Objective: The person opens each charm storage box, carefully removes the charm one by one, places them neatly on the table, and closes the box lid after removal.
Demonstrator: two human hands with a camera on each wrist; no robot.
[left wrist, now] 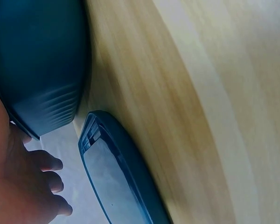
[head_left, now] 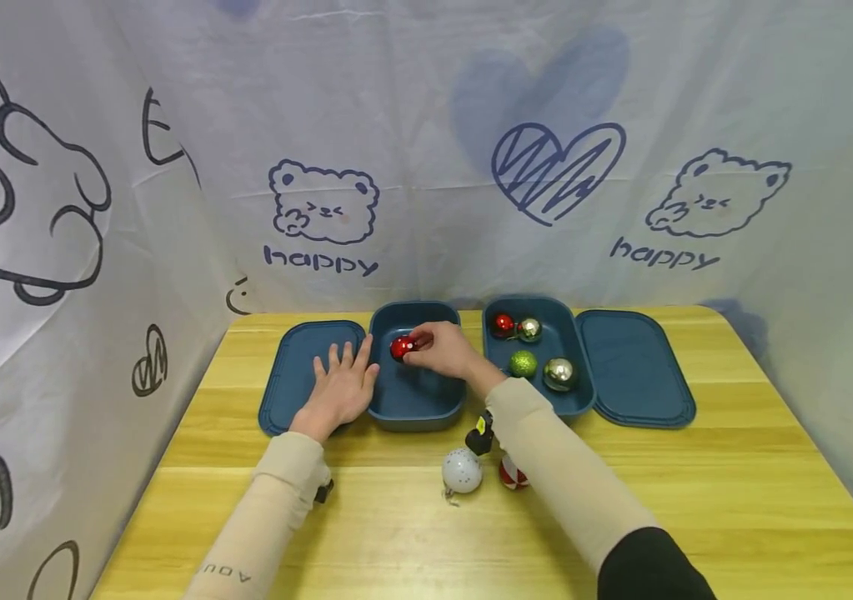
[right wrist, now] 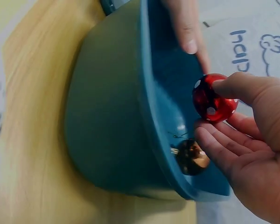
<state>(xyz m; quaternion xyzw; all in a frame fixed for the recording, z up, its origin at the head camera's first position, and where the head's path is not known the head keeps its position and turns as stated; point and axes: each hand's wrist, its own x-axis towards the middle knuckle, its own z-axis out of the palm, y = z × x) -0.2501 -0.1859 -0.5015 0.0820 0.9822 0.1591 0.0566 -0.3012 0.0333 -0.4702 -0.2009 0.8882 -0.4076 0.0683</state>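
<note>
In the head view, my right hand (head_left: pixel 444 348) pinches a shiny red Christmas ball (head_left: pixel 402 348) with white dots between thumb and fingers, above the left blue bin (head_left: pixel 417 417). A gold ball (right wrist: pixel 192 157) lies inside that bin in the right wrist view; in the head view it cannot be seen. My left hand (head_left: pixel 343 385) has its fingers spread beside the bin's left rim, above a flat blue lid (head_left: pixel 291 392). Whether it touches the rim is hard to tell.
The right bin (head_left: pixel 584 398) holds a red ball (head_left: pixel 503 325), a green glitter ball (head_left: pixel 523 363) and two gold balls (head_left: pixel 559 374). Another lid (head_left: pixel 636 367) lies to its right. Nearer me are a white ball (head_left: pixel 462 471) and a red-and-white ball (head_left: pixel 512 473), partly behind my right sleeve.
</note>
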